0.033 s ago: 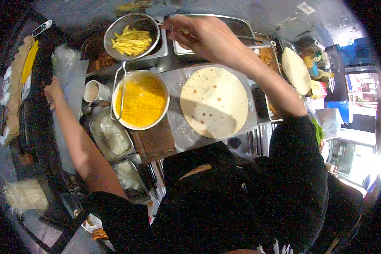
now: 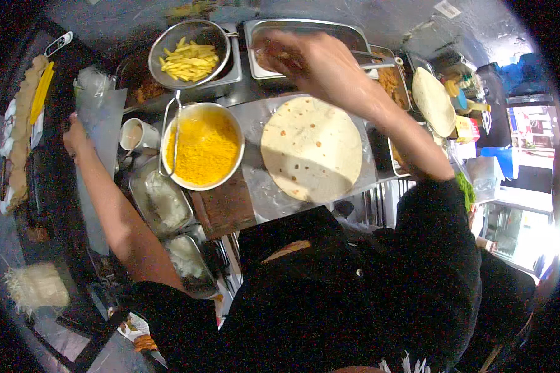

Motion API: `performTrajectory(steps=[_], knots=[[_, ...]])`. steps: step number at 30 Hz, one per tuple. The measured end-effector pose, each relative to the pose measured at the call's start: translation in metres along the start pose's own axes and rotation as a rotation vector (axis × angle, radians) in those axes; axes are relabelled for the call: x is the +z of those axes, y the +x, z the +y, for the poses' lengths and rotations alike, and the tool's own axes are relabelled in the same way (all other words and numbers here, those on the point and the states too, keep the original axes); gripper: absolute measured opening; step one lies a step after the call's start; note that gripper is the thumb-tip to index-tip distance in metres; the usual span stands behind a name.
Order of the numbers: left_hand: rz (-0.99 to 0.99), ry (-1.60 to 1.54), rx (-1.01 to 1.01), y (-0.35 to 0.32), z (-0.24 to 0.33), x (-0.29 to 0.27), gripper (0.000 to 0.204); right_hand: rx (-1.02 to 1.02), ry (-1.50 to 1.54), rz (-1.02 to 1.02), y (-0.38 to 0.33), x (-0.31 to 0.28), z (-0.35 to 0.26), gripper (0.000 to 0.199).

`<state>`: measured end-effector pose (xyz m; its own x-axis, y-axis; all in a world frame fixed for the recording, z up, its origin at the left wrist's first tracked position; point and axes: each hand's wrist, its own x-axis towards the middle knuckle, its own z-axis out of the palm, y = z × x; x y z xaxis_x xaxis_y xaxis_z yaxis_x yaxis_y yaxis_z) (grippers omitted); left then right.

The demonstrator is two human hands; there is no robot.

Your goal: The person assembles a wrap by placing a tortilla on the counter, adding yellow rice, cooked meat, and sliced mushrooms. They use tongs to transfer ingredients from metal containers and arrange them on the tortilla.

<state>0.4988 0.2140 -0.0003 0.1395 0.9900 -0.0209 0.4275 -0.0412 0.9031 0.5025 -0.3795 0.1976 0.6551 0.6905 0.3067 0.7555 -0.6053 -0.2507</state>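
Note:
My right hand (image 2: 308, 59) reaches over a rectangular metal tray (image 2: 354, 30) at the back; its fingers are smeared by motion. Left of it a mesh strainer (image 2: 157, 59) holds fries (image 2: 190, 61). At the far left, my left hand (image 2: 76, 138) is curled beside a translucent plastic sheet (image 2: 106, 118); what it grips, if anything, is hidden. A round flour tortilla (image 2: 312, 146) lies flat on a clear sheet (image 2: 252, 133) in the middle. Next to it stands a white bowl (image 2: 241, 140) of shredded yellow cheese (image 2: 202, 149), with a wire handle (image 2: 175, 133) across its left side.
A white cup (image 2: 144, 133) and two metal trays of white food (image 2: 168, 202) sit left of the bowl. A wooden board (image 2: 224, 208) lies in front. On the right are a tray of orange-brown filling (image 2: 389, 78), more tortillas (image 2: 434, 102) and a blue container (image 2: 501, 161).
My right hand has moved right, away from the strainer's rim, baring more of the tray beneath. The whole view has shifted slightly; the left hand stays in its place.

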Motion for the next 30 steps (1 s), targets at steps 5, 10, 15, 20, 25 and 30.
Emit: performTrajectory(steps=[5, 10, 15, 20, 25, 30], knots=[[0.175, 0.372, 0.137, 0.007, 0.001, -0.052, 0.068, 0.294, -0.049, -0.262, -0.137, 0.029, 0.047, 0.021], [0.211, 0.064, 0.311, -0.103, 0.021, -0.083, 0.043, 0.301, -0.005, -0.143, -0.242, 0.097, 0.061, 0.031], [-0.275, -0.462, 0.714, -0.462, 0.078, -0.123, 0.026, 0.555, -0.067, 0.094, -0.286, 0.112, 0.072, 0.037], [-0.780, 0.206, 0.832, -0.566, -0.009, -0.065, 0.033, 0.718, 0.070, 0.214, -0.305, 0.113, 0.076, 0.039], [-0.524, 0.586, 0.889, -0.552, -0.044, -0.015, 0.036, 0.769, 0.122, 0.200, -0.318, 0.119, 0.088, 0.039], [-0.626, 0.630, 0.677, -0.526, -0.049, 0.006, 0.028, 0.707, 0.065, 0.157, -0.313, 0.117, 0.104, 0.038]])
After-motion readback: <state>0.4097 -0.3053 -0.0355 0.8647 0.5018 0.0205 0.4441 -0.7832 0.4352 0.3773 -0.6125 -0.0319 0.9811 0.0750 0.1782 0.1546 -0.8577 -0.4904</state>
